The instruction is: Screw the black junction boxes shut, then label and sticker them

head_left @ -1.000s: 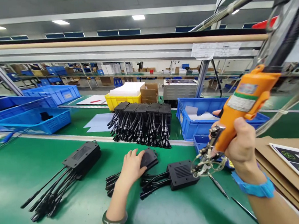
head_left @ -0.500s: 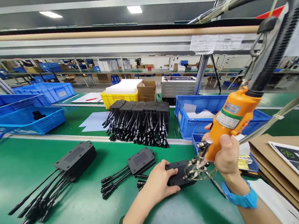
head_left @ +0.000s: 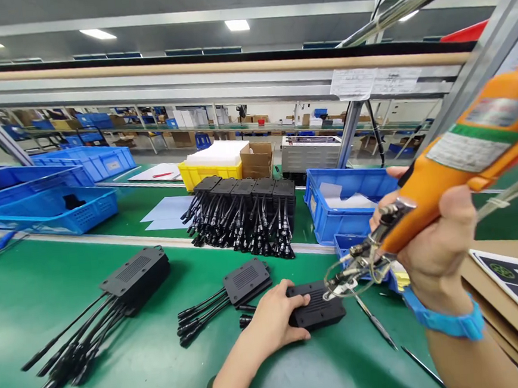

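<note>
My left hand (head_left: 275, 315) grips a black controller box (head_left: 317, 309) lying on the green mat, thumb at its near side and fingers over its top. An orange electric screwdriver (head_left: 457, 154) is wrapped in my right hand (head_left: 437, 240), tilted with its tip end down to the left. Its metal tip assembly (head_left: 366, 254), with clear thin tubes, hangs over the right end of the box; whether it touches cannot be made out. Left of my hand lies another black box (head_left: 247, 281) with cables, and farther left a stack of cabled boxes (head_left: 135, 278).
Rows of cabled black boxes (head_left: 245, 189) stand behind, near a yellow bin (head_left: 208, 174). A blue bin (head_left: 336, 212) is at back right, a light blue basket (head_left: 50, 219) at left. Tweezers (head_left: 377, 322) and a thin metal tool (head_left: 423, 367) lie right, beside cardboard sheets (head_left: 495, 295).
My right hand has drawn the screwdriver up and to the right, away from the box top, and tilted it more. My left hand stays on the box.
</note>
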A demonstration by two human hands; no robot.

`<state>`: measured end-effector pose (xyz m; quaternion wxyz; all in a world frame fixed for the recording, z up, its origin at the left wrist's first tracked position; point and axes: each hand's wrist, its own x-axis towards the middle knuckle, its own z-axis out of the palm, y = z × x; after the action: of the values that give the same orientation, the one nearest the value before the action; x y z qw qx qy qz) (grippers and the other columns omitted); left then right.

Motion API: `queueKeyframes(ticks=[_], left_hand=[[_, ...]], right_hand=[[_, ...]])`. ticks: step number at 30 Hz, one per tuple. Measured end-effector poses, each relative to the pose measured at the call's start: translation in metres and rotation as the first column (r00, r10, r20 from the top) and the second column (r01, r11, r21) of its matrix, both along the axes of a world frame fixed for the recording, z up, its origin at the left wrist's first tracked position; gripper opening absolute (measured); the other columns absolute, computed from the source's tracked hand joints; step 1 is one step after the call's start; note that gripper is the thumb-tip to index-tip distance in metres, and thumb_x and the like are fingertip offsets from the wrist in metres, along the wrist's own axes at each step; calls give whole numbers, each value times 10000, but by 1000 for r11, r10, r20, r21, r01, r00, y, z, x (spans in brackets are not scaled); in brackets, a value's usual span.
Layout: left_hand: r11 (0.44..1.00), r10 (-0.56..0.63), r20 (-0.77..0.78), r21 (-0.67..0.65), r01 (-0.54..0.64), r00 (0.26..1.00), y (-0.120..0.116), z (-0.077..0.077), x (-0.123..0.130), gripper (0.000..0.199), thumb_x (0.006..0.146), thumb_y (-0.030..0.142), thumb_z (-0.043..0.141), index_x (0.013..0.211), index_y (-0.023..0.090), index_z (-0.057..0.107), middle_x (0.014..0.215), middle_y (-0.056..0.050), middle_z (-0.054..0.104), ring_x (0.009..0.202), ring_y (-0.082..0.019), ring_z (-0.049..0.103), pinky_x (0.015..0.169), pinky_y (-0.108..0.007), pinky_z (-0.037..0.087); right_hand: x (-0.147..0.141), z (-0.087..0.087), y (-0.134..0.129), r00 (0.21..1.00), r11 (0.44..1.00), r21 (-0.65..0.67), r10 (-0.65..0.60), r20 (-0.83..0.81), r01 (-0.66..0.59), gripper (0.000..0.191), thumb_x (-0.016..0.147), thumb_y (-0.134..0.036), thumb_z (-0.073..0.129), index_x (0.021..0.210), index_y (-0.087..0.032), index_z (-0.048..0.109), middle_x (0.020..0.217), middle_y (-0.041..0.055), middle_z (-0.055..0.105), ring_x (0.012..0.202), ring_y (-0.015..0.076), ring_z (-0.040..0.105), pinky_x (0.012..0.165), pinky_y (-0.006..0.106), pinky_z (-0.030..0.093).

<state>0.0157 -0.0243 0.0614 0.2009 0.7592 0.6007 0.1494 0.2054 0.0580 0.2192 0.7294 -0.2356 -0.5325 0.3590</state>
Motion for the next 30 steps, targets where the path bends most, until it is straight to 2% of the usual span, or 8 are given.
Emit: queueKeyframes(ticks=[3, 9, 12, 18, 24, 28, 30], left_hand=[[1000, 9, -10, -15, -9, 1000, 0, -3, -1, 710, 614, 353, 904, 1272, 295, 644, 1267, -115, 538, 1042, -328, 637, 939, -435, 509], [1000, 6, -9, 0, -6, 1000, -1, -8, -1, 712, 617, 350, 904, 1275, 310, 636, 1266, -114, 537, 1063, -324, 628, 940, -427, 507], [1000, 11, -11, -8, -11, 1000, -2, -6, -1, 705, 625, 343, 901, 1276, 311, 635, 1275, -118, 535, 1073, -327, 623, 943, -431, 503], [999, 12, -15, -43, -12, 1000, -1, 1, 1, 695, 634, 344, 896, 1277, 309, 634, 1290, -115, 529, 1091, -323, 614, 951, -420, 499], [999, 14, -5, -33, -14, 1000, -1, -2, 0, 713, 616, 380, 909, 1272, 318, 636, 1267, -104, 536, 1083, -316, 615, 946, -418, 503], [1000, 13, 7, -24, -13, 1000, 0, -4, 0, 715, 611, 382, 911, 1269, 312, 640, 1255, -103, 537, 1084, -316, 613, 945, -418, 504], [1000, 18, 12, -26, -18, 1000, 0, -4, 0, 720, 611, 375, 912, 1274, 301, 640, 1254, -106, 538, 1083, -318, 614, 947, -418, 503]], right_hand=[[-8, -2, 17, 1000, 999, 20, 25, 11, -26, 490, 812, -608, 530, 965, -172, 692, 593, 5, 582, 386, 149, 498, 292, 273, 383], [-19, -46, 40, 988, 990, -34, 138, 73, -136, 432, 845, -566, 559, 1000, -184, 687, 596, -15, 581, 387, 132, 509, 312, 249, 410], [-21, -57, 43, 986, 989, -39, 147, 84, -144, 460, 847, -578, 552, 1015, -169, 680, 571, -23, 568, 394, 134, 523, 329, 243, 434], [-24, -61, 42, 984, 986, -67, 155, 88, -150, 437, 832, -598, 573, 946, -187, 670, 564, -20, 574, 381, 134, 517, 326, 247, 445], [-24, -70, 42, 980, 982, -80, 180, 90, -173, 408, 840, -591, 558, 897, -198, 650, 572, -15, 579, 377, 136, 514, 326, 254, 446], [-22, -76, 36, 982, 984, -54, 171, 78, -167, 386, 845, -564, 529, 881, -194, 631, 580, -9, 585, 367, 139, 504, 302, 246, 399], [-21, -73, 31, 986, 988, -23, 151, 72, -150, 366, 824, -539, 541, 875, -191, 639, 576, 0, 596, 376, 141, 500, 315, 250, 398]])
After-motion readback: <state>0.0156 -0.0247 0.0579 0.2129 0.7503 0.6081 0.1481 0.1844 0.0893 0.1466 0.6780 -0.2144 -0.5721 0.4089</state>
